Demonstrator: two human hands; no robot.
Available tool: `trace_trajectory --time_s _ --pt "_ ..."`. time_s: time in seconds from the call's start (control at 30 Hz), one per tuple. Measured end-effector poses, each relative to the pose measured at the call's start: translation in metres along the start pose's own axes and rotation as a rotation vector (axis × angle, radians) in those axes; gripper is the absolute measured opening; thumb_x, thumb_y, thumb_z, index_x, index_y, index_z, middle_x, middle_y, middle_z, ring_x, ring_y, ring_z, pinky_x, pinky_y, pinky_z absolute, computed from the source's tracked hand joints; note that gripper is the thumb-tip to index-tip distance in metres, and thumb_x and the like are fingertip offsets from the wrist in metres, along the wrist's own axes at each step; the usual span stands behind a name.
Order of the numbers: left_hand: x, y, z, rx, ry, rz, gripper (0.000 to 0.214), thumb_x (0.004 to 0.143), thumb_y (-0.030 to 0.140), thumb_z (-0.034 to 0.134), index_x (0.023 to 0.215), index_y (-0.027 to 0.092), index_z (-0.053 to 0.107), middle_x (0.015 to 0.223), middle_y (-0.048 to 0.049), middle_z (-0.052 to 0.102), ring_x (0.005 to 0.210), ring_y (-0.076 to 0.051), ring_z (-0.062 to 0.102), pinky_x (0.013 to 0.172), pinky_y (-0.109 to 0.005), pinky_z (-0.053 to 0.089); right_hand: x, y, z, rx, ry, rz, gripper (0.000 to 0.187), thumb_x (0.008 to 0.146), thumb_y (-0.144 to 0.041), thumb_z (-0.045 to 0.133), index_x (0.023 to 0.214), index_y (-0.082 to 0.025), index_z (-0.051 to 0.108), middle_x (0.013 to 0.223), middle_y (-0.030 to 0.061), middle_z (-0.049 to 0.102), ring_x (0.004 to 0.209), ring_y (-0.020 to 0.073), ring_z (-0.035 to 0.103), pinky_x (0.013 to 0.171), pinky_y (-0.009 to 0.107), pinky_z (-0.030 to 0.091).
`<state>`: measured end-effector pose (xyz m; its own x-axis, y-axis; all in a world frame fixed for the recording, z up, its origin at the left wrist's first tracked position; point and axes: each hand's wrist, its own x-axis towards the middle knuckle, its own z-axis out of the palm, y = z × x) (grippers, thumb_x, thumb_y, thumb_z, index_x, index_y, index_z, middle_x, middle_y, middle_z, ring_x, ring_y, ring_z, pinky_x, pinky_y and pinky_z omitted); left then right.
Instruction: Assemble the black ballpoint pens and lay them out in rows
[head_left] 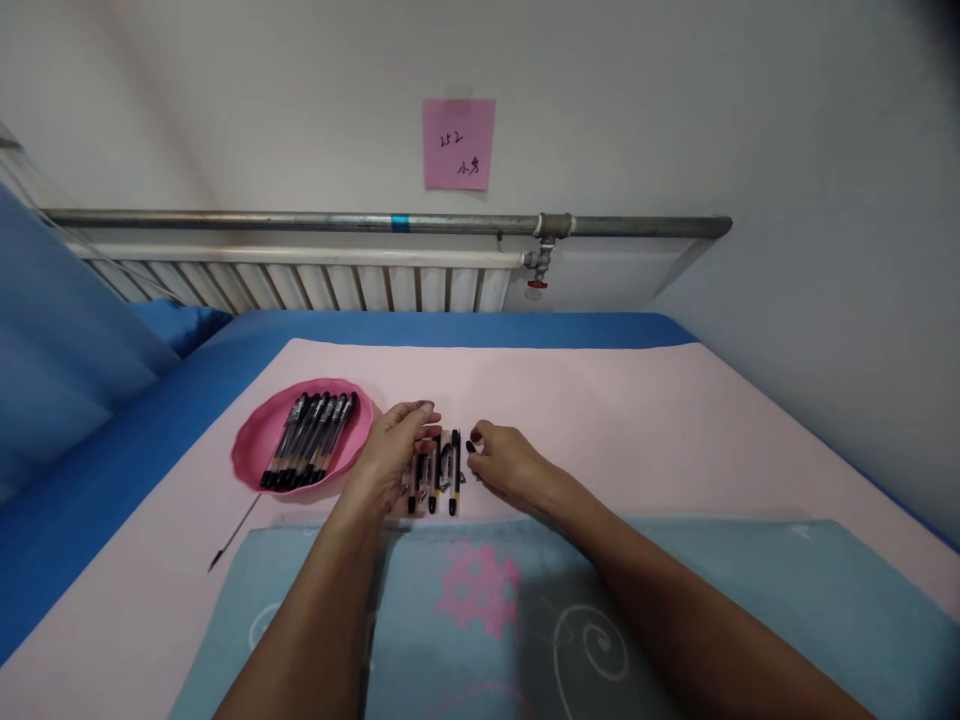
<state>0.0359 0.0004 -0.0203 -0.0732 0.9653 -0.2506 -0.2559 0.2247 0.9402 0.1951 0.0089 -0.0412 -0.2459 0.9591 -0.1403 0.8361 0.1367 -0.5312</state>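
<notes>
Both hands are down on the pink sheet [600, 420], working at a short row of black pens [439, 470] that lies just right of the pink plate [255, 445]. The left hand [390, 450] rests flat over the row's left end, fingers spread loosely across the pens, pressing rather than closing; its grip is wide and holds nothing that I can make out. The right hand [506, 462] sits just right of the row, fingertips curled in narrow toward the nearest pen; whether they pinch something small there I cannot tell. On the plate lies a tidy bundle of more black pens [311, 440], side by side and slanting. Below the plate, a thin dark refill [234, 535] lies alone on the sheet. Nearer than the plate, under both forearms, a light blue towel [480, 610] with a pink flower pattern is spread.
</notes>
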Motion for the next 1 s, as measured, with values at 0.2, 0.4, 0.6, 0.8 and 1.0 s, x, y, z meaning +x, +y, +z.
trace_trajectory --time_s 0.2,0.4,0.6,0.8,1.0 --pt "0.0 0.006 -0.007 -0.031 0.029 0.033 0.032 0.064 0.033 0.067 0.087 0.012 0.06 0.089 -0.0116 0.063 0.077 -0.018 0.061 0.067 -0.028 0.045 0.0 -0.002 -0.005 0.028 0.038 -0.052 0.017 0.079 -0.027 0.049 0.085 -0.014 0.058 0.069 0.0046 0.062 0.058 0.012 0.052 0.053 0.022 0.032" --pt "0.003 0.015 -0.021 -0.041 0.086 0.099 0.031 0.064 0.033 0.066 0.087 0.012 0.06 0.088 -0.0114 0.063 0.075 -0.018 0.061 0.067 -0.029 0.046 0.003 0.003 -0.008 0.016 0.012 -0.042 0.013 0.074 -0.019 0.048 0.074 -0.016 0.061 0.067 0.0024 0.061 0.061 0.0118 0.052 0.054 0.02 0.033" --pt "0.006 0.032 -0.059 0.139 0.321 0.232 0.027 0.066 0.034 0.06 0.085 0.015 0.059 0.082 -0.0079 0.063 0.07 -0.016 0.059 0.066 -0.03 0.046 0.003 0.002 -0.008 -0.002 0.041 -0.069 0.015 0.075 -0.019 0.047 0.074 -0.015 0.062 0.068 0.0033 0.062 0.061 0.0116 0.052 0.054 0.02 0.033" --pt "0.008 0.044 -0.11 0.76 0.771 0.239 0.016 0.066 0.029 0.054 0.078 0.019 0.059 0.089 -0.0122 0.063 0.094 -0.03 0.053 0.083 -0.043 0.036 0.005 0.004 -0.008 0.024 0.058 -0.05 0.018 0.075 -0.019 0.046 0.075 -0.016 0.063 0.067 0.0039 0.063 0.061 0.0131 0.054 0.056 0.021 0.034" --pt "0.019 0.03 -0.118 0.701 0.658 0.178 0.011 0.055 0.021 0.06 0.066 0.02 0.057 0.099 -0.019 0.06 0.114 -0.04 0.038 0.088 -0.049 0.026 0.006 0.005 -0.007 0.016 0.042 -0.072 0.018 0.075 -0.02 0.046 0.077 -0.015 0.063 0.071 0.0051 0.064 0.064 0.0141 0.055 0.057 0.022 0.035"
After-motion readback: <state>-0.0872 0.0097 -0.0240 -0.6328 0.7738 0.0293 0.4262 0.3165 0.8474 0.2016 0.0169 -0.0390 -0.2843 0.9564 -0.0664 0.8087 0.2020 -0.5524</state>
